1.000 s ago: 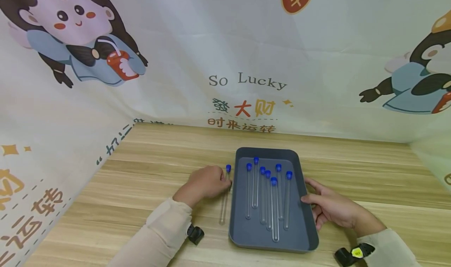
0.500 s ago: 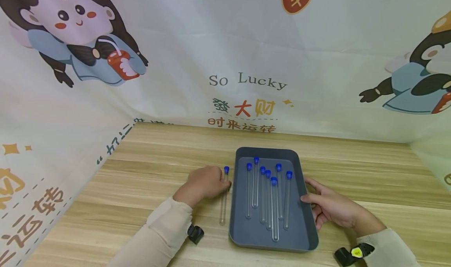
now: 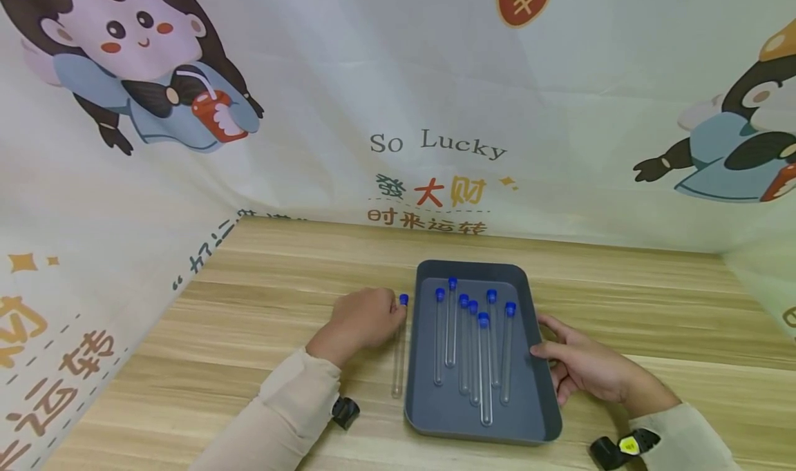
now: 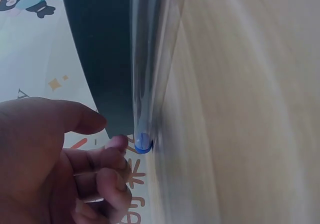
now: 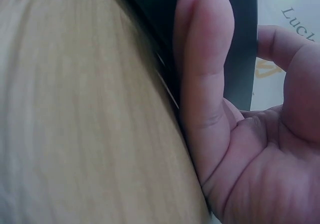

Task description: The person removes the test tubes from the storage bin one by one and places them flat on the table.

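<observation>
A clear test tube [image 3: 399, 367] with a blue cap lies on the table along the left side of a dark grey tray [image 3: 448, 421]. My left hand [image 3: 367, 317] is at its capped end. In the left wrist view, thumb and bent fingers [image 4: 112, 181] are apart, close beside the cap [image 4: 143, 143], with nothing seen pinched between them. My right hand [image 3: 593, 366] grips the tray's right side, its thumb at the rim and its fingers [image 5: 207, 84] against the outer wall. Inside the tray lie several more blue-capped test tubes [image 3: 486, 374], roughly lengthwise, caps toward the far end.
The wood-grain table [image 3: 298, 264] runs back to a printed cloth backdrop [image 3: 342, 98], which also closes off the left and right sides. Black wrist devices [image 3: 345, 413] sit on both forearms.
The loose test tube has shifted slightly right, closer to the tray. My left hand has moved a little up toward its cap, its thumb higher. Right hand and tray keep their place.
</observation>
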`<move>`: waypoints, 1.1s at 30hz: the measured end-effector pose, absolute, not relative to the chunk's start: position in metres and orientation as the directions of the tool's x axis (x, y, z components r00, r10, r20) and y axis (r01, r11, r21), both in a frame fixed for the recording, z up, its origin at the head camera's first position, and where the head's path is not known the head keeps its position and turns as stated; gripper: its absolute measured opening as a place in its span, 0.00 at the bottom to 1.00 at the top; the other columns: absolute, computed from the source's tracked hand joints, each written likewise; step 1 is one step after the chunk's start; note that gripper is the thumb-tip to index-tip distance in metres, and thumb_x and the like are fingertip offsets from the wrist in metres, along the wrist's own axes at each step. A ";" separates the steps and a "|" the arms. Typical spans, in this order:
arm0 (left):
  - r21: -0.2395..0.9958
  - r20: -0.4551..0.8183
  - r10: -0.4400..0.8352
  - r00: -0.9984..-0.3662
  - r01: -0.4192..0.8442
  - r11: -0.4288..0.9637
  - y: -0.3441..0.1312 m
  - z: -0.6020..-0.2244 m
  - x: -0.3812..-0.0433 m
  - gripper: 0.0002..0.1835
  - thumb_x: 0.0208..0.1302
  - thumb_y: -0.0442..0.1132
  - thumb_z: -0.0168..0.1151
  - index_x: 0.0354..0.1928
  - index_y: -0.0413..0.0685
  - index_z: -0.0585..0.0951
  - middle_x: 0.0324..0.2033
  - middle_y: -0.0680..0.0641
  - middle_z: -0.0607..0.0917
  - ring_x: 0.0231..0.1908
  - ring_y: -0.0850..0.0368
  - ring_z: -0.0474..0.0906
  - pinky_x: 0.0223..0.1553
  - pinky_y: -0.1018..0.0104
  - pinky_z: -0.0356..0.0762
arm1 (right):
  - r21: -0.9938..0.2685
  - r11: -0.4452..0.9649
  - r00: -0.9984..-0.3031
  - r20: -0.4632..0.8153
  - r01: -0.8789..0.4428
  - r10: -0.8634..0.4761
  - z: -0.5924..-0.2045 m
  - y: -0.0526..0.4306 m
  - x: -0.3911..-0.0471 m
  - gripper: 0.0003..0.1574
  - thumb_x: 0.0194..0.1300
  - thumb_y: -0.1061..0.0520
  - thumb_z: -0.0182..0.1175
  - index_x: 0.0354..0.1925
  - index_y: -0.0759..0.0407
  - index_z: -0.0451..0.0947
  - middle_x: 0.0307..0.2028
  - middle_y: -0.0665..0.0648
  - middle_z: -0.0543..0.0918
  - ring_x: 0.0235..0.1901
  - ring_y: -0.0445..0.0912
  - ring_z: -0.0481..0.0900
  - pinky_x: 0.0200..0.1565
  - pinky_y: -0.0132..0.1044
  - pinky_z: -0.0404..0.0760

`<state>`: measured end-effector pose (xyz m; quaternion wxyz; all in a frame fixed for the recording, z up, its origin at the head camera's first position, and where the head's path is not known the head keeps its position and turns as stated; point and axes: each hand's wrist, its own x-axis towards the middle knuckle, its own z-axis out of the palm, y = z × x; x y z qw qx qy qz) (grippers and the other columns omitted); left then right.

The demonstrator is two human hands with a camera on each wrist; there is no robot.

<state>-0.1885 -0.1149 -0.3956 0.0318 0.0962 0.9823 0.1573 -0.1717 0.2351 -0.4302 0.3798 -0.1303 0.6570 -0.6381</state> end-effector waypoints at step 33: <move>0.341 0.177 0.290 -0.941 0.334 0.879 -0.088 -0.380 -0.174 0.09 0.68 0.48 0.60 0.30 0.56 0.78 0.16 0.59 0.74 0.17 0.64 0.68 0.19 0.68 0.64 | -0.935 0.155 -0.686 -0.340 0.319 -0.643 -0.430 0.236 -0.172 0.54 0.76 0.56 0.48 0.77 0.55 0.18 0.25 0.51 0.86 0.21 0.40 0.84 0.26 0.34 0.83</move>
